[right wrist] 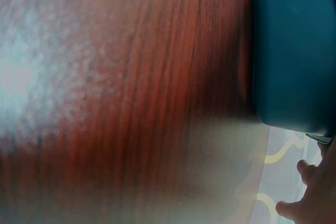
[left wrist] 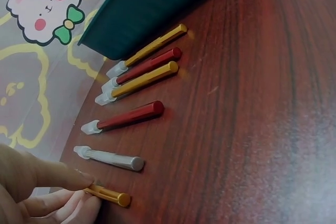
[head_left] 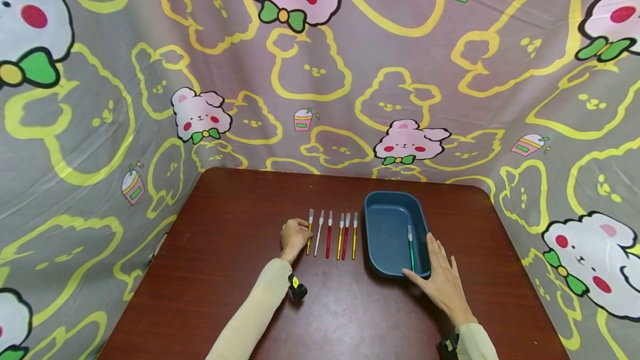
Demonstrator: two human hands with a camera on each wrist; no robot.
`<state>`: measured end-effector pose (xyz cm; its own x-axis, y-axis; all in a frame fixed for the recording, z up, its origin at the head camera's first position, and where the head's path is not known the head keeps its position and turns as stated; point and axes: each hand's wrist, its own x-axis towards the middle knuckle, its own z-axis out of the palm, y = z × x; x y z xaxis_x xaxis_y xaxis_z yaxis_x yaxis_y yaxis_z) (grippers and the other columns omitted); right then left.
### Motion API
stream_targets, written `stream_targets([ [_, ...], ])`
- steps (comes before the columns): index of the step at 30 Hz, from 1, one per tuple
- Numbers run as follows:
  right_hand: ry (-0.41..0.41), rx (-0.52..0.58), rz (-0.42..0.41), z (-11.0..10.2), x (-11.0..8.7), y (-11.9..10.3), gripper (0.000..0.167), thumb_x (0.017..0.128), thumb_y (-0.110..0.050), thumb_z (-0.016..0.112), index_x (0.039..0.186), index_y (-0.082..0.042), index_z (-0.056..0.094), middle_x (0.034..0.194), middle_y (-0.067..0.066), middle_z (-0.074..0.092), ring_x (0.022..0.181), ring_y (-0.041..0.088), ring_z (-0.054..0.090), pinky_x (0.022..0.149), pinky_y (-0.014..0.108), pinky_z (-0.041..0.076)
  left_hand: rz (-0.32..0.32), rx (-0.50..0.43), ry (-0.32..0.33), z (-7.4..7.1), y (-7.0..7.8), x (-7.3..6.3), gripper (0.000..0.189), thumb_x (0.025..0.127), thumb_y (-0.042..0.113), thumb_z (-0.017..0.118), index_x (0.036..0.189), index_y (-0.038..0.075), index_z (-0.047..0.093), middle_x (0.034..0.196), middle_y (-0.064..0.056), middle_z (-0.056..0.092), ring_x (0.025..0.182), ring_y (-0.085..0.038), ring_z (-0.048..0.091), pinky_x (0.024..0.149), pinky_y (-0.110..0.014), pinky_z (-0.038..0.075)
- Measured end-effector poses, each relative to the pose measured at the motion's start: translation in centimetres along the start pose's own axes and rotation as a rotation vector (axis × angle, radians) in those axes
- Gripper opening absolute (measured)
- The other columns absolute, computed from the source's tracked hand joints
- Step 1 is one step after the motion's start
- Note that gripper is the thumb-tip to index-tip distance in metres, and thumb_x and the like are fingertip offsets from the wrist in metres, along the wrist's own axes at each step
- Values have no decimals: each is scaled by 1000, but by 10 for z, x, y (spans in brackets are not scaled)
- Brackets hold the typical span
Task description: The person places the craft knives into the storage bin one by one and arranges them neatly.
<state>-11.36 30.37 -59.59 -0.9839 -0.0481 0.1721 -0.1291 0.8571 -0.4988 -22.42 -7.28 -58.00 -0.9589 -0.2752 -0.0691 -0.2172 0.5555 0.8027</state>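
Observation:
A gold craft knife with a clear cap is at the left end of a row on the table. My left hand pinches it between thumb and fingers, hiding its upper part in the left wrist view. Beside it lie a silver craft knife, a red craft knife and several more in gold and red. To the right stands a blue tray holding a green craft knife. At the tray's near right corner rests my right hand, fingers spread along the side and thumb by the near rim.
The brown wooden table carries all these things. A patterned cloth hangs behind it and along both sides. The tray's wall stands close to the right end of the row.

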Motion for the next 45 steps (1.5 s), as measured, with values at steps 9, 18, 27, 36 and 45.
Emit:
stream_targets([
  [9,4,1,-1,0,-1,0,118,87,-58,79,171,-12,9,172,24,23,155,50,22,117,78,13,-49,47,-4,-1,6,1,15,77,2,87,90,4,81,86,-11,78,92,-40,73,79,-51,59],
  [18,8,2,-4,0,-1,-1,118,87,-58,79,170,-9,12,171,24,24,155,51,23,117,78,13,-65,77,-26,-3,10,1,15,77,7,90,87,4,80,88,-14,77,95,-41,73,81,-51,58],
  [27,11,0,-10,0,-1,0,118,87,-58,79,170,-10,12,171,24,24,155,51,23,118,77,13,-67,58,-20,-2,6,5,14,75,9,90,86,5,81,89,-14,78,94,-40,73,81,-50,58],
  [36,11,3,-9,0,-2,-1,118,87,-58,79,171,-11,10,171,24,23,155,51,22,118,77,12,-58,12,21,-1,4,4,16,74,10,87,88,5,82,90,-11,79,95,-40,73,81,-49,57],
  [45,11,3,-6,-1,-1,0,119,87,-58,79,171,-10,10,171,25,24,155,51,22,118,77,13,-42,-51,43,-2,11,3,18,73,10,87,89,4,82,86,-9,79,98,-37,73,87,-47,57],
])
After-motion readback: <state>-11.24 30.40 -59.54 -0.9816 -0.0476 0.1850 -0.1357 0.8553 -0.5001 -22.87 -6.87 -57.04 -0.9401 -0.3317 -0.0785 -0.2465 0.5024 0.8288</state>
